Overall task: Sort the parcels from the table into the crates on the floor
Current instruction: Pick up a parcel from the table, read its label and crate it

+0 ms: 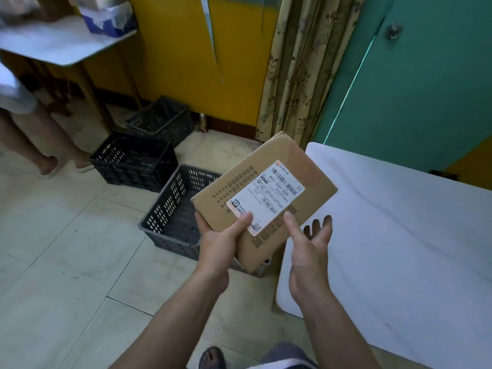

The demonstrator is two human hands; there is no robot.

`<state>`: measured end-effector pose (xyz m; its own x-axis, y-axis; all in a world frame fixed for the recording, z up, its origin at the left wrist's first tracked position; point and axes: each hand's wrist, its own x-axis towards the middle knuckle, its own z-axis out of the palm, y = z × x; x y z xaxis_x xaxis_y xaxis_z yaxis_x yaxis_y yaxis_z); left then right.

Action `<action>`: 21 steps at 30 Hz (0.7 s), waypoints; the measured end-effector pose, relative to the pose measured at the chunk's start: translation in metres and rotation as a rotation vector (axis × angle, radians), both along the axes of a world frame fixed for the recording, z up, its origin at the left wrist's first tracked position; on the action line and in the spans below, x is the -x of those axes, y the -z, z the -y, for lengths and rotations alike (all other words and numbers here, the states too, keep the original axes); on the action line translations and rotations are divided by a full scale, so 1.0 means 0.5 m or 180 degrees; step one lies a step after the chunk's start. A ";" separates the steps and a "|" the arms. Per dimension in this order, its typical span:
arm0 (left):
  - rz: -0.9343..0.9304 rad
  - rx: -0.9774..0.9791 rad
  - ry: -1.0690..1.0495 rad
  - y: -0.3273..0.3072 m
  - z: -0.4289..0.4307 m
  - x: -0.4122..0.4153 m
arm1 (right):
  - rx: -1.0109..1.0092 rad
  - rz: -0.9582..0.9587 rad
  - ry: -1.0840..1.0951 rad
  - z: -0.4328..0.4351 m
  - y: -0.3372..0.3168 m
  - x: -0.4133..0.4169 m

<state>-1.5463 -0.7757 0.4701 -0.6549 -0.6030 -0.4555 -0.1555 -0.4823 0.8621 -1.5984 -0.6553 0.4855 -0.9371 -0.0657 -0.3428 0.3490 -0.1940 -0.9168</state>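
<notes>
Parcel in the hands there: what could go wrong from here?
1. The left hand grips the parcel by one corner while the right hand is open, only its thumb touching, so it might slip and fall.
2. The nearest crate, the middle crate and the far crate look alike, so it could land in the wrong one.

Flat labelled cardboard parcel (266, 193) tilts above the nearest black crate (170, 209).

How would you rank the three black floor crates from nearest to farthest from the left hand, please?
1. Front crate, just left of the left hand, partly behind the parcel.
2. Middle crate, farther left and back.
3. Back crate, beside the yellow wall.
</notes>
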 end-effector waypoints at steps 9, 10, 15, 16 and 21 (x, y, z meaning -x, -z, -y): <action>0.0260 0.0131 0.0421 0.043 0.213 0.001 | -0.1444 -0.0613 -0.0547 0.088 0.009 0.108; 0.0295 0.0126 0.0519 0.048 0.230 0.010 | -0.1516 -0.0589 -0.0698 0.101 0.013 0.126; 0.0429 0.0102 0.0850 0.083 0.306 0.075 | -0.1904 -0.0347 -0.1087 0.158 0.060 0.224; 0.0461 0.0093 0.0850 0.094 0.321 0.095 | -0.1913 -0.0296 -0.1067 0.172 0.078 0.245; 0.0726 0.0122 0.0641 0.151 0.372 0.190 | -0.1876 0.0021 -0.0877 0.226 0.165 0.309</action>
